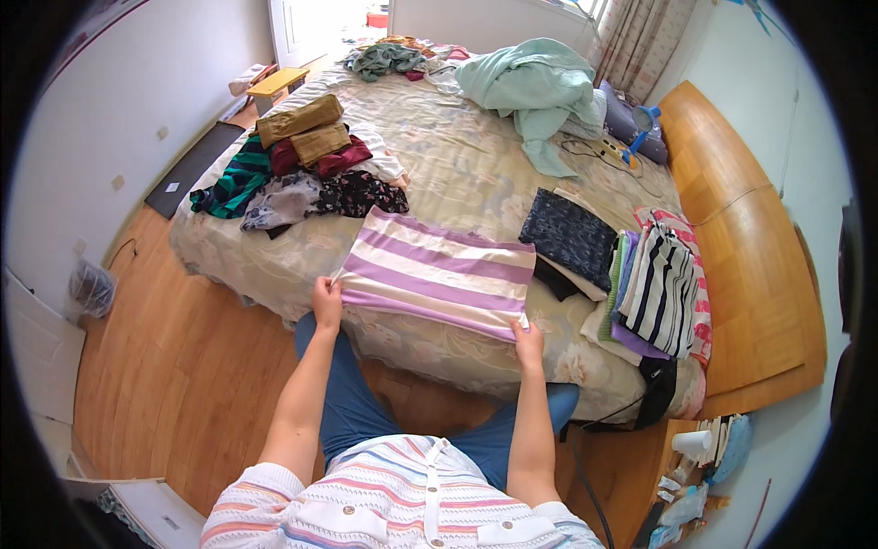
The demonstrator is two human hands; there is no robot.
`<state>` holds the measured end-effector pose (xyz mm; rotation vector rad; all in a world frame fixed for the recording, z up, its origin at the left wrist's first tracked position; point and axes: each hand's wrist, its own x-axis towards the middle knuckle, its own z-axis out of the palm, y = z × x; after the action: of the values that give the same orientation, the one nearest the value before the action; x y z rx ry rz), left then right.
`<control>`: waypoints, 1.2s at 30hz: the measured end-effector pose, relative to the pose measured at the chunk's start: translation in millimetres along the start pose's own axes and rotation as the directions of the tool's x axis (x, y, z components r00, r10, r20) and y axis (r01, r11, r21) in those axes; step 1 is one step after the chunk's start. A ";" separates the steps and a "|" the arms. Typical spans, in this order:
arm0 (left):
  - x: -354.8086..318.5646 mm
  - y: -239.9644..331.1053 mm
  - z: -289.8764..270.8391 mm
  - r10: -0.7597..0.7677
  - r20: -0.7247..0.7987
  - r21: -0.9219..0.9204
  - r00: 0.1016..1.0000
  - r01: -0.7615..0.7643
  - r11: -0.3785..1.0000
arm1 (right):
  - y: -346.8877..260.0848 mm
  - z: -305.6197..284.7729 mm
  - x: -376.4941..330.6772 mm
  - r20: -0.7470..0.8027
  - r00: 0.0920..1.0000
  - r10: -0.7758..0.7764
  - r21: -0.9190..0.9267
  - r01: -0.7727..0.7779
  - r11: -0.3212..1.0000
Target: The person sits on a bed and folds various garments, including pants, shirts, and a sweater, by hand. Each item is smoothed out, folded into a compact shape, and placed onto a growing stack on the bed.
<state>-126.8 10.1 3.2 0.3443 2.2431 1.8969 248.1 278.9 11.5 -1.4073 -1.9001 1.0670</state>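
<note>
A purple-and-white striped garment [437,274] lies stretched flat near the front edge of the bed [476,197]. My left hand [327,303] is closed on its near left corner. At the near right corner, my right hand [528,345] pinches the cloth the same way. The near edge runs fairly straight between both hands, while the far edge is a little wavy. Just right of the garment lies a folded dark patterned piece of clothing [569,240] on top of other folded cloth. What kind of garment I hold is not clear.
Stacked striped clothes [660,284] sit by the wooden headboard [741,247]. A loose clothes pile [311,165] lies on the bed's left. Farther back are a mint-green blanket [530,82] and a blue fan-like object [643,123]. A nightstand [640,476] with small items stands at lower right.
</note>
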 end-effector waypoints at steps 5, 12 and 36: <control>-58.0 -14.6 -4.9 -0.328 -0.079 -0.458 0.941 0.258 0.851 | -1.1 -2.4 -50.3 0.052 0.994 0.099 0.138 -0.105 0.985; -175.4 -2.7 42.0 -0.479 0.484 -0.676 0.733 0.660 0.327 | -40.7 -40.4 -134.0 0.543 0.812 0.211 0.399 -0.472 0.786; -223.9 35.6 -15.6 -0.399 0.454 -0.458 0.797 0.592 0.663 | -163.2 115.6 82.8 0.826 0.527 0.200 -0.458 0.420 0.784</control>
<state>84.9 -64.5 38.7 -0.0767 1.2604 1.9078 45.3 302.7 83.7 -1.0377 -3.2922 1.2463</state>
